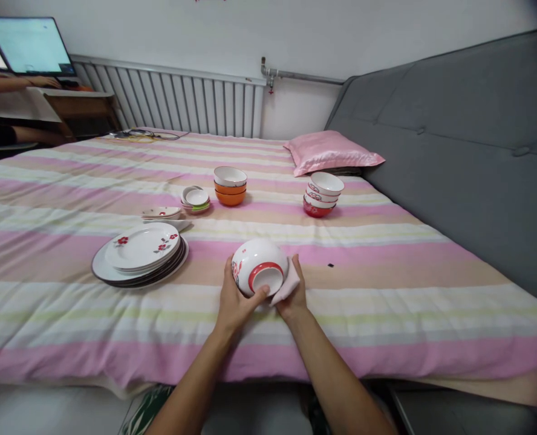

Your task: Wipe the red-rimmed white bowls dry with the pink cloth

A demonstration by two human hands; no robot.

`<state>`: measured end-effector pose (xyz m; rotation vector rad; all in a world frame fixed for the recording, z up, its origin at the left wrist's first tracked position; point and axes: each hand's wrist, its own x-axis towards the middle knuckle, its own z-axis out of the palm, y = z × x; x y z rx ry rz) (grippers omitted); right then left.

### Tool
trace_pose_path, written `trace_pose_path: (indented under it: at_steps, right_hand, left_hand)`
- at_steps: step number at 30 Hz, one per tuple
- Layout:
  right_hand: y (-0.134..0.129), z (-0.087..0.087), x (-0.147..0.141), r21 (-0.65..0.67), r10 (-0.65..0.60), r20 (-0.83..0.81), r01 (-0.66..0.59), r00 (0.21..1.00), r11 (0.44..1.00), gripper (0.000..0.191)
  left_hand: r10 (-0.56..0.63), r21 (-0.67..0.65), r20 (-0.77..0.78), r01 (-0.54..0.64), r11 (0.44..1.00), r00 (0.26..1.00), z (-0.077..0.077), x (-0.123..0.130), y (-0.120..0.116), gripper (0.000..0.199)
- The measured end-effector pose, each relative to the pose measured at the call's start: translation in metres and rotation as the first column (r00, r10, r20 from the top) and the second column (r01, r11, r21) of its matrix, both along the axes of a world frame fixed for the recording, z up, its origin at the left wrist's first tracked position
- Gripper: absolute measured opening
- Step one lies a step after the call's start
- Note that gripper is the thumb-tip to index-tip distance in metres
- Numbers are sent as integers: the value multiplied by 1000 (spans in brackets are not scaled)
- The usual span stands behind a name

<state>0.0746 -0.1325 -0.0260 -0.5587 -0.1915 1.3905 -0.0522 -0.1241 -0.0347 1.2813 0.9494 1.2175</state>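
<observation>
A white bowl (260, 257) with a red foot ring and a red flower pattern is tilted on its side, its base turned toward me. My left hand (237, 301) grips it from the left, thumb on the foot ring. On the right, my right hand (297, 293) holds a pale pink cloth (287, 285) against the bowl's side. Left of my hands lies a stack of plates (144, 246) with red flowers. Beyond are orange and white bowls (230, 185), and a stack of red and white bowls (323, 193) stands farther right.
Small dishes (196, 198) and shallow dishes (161, 212) sit behind the plates on the striped bedspread (386, 290). A pink pillow (332, 151) lies by the grey headboard (454, 109). Cables (146, 135) are at the far edge. Another person's arm (5, 82) reaches over a desk, upper left.
</observation>
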Motion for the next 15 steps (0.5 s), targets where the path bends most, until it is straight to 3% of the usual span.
trace_pose_path:
  at_steps: [8,15]
  right_hand:
    - [-4,-2,-3,57,2,4,-2,1000,998,50]
    - [-5,-8,-4,52,-27,9,26,1000,998,50]
  left_hand:
    - [85,269,-227,-21,963,970,-13,-3,3,110]
    - [65,395,-278,52,917,958,-19,-6,7,107]
